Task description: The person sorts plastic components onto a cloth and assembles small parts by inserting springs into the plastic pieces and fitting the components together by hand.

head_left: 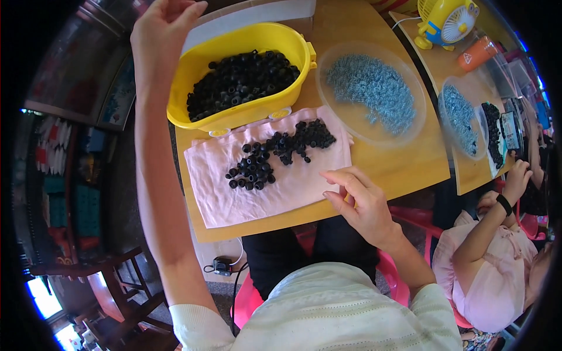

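My left hand [165, 26] is raised at the upper left, past the yellow tub [246, 111]. Its visible fingers are stretched and apart, and the picture's top edge cuts off part of it. Over the near right corner of the pink cloth [213, 202] hovers my right hand [366, 205], thumb and forefinger apart with nothing seen between them. Small black ring-like caps [252, 169] lie loose in a band across the cloth. Many more black caps [240, 82] fill the tub, which has little wheels on its side.
A round clear tray [374, 131] of pale blue small pieces [374, 88] stands right of the tub on the wooden table [404, 161]. Beyond a gap, another table holds a similar tray [459, 120], a yellow fan [448, 23] and an orange cup [477, 54]. A person [492, 263] sits working there.
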`<state>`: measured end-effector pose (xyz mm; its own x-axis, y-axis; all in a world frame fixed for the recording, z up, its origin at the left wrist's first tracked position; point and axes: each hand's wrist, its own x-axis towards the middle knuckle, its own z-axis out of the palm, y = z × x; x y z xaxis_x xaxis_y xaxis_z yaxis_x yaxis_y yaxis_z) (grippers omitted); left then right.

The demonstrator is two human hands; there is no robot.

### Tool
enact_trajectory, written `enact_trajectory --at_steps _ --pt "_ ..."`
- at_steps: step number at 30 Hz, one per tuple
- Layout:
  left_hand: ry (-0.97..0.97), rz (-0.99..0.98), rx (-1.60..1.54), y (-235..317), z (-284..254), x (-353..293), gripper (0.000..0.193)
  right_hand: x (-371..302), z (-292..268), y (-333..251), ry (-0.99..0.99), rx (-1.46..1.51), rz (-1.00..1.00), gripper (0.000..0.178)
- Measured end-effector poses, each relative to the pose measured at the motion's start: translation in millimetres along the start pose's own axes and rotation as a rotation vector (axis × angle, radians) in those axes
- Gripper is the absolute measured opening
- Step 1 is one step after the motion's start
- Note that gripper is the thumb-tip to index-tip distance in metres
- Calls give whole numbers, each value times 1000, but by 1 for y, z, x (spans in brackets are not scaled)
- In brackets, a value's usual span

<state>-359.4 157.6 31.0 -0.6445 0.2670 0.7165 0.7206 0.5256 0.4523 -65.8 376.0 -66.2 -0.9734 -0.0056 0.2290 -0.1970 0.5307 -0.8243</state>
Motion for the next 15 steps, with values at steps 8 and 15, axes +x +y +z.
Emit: enact_trajectory --at_steps 8,15 --pt "-379 -492 -126 83 -6 -161 13 -3 0 18 -1 -109 -70 22" --pt "-445 -593 -32 67 6 -184 17 22 20 25 127 -167 -73 18"
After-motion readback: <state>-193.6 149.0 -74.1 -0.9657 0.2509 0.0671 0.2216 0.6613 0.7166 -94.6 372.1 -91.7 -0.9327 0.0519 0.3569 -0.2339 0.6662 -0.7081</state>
